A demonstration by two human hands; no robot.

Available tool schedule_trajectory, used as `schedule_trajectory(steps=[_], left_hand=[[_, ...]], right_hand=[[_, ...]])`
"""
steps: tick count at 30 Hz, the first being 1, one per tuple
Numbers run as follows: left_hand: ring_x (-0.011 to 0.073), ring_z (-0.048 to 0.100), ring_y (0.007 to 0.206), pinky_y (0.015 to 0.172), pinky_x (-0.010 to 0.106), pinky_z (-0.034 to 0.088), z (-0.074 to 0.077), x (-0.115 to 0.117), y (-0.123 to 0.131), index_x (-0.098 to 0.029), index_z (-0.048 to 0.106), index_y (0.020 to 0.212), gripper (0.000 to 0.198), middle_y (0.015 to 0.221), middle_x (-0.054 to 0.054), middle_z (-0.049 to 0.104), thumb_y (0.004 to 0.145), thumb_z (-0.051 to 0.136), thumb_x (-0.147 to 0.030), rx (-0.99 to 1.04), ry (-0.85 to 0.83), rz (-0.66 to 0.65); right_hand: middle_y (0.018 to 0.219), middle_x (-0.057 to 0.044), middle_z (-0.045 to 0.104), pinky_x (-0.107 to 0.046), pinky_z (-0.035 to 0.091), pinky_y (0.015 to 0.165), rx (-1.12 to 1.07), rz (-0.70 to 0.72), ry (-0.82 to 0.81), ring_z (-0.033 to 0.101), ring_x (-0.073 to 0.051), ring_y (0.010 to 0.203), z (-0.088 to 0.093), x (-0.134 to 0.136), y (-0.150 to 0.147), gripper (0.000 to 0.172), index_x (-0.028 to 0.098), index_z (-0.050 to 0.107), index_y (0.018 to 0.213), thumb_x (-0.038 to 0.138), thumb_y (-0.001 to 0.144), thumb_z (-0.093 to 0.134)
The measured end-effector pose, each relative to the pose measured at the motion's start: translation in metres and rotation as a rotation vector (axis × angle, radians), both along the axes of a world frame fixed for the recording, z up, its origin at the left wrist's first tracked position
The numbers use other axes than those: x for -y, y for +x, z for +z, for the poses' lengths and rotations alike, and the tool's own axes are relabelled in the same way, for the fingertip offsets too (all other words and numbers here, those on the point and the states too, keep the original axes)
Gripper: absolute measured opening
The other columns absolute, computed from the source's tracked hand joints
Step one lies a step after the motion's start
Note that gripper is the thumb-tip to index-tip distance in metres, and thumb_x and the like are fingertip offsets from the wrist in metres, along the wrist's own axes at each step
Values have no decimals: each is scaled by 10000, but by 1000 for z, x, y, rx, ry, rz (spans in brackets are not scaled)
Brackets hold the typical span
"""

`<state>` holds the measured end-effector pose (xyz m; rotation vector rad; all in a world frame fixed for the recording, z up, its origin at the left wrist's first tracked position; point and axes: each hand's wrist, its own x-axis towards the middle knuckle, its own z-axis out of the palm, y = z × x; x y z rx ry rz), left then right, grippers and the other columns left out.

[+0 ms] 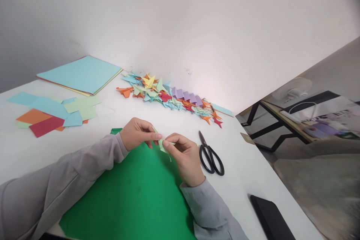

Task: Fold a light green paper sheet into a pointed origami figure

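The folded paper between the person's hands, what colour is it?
The folded paper is pale green, seen best in the head view.

White tabletop (236, 146). On it I see: blue-topped stack of coloured paper sheets (80, 74), scattered small multicolour paper rectangles (52, 108), long heap of folded multicolour paper shapes (164, 96), black-handled metal scissors (205, 144), flat black rectangular object (270, 215).

Holding thin matt paper — a pale green piece (162, 145) — between left hand (140, 134) and right hand (184, 154). Beneath both, smooth-looking green sheet (135, 198). Right of the right hand, scissors (206, 144) — dull metal ahead, smooth black plastic-like behind. At the wrists, matt cloth sleeves (84, 168).
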<state>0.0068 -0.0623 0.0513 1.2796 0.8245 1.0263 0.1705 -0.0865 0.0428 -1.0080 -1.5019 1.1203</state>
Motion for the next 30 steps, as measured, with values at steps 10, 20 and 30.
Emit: schedule_trajectory(steps=[10,20,30], left_hand=[[119,577,465,396,215,477,1,0,1,-106,633,580,212,520,32,630,636,679,-305,21,-78,37],[116,562,450,395,215,454,-1,1,0,-107,601,531,285,490,24,595,653,658,-358,9,-74,97],[114,546,437,377,219,443,3,2,2,-104,591,552,381,493,23,578,644,636,-470,-64,-83,147]], right_hand=[[556,30,521,-242,316,525,-87,-17,-83,408,-97,547,0,-2,-1,121,171,606,597,240,671,672],[539,32,502,-242,294,514,-147,22,-189,381,-97,538,-4,-3,-2,149,167,605,572,265,647,689],[523,42,493,-233,261,511,-189,5,-276,356,-80,513,-6,-2,-3,164,157,604,575,271,638,703]])
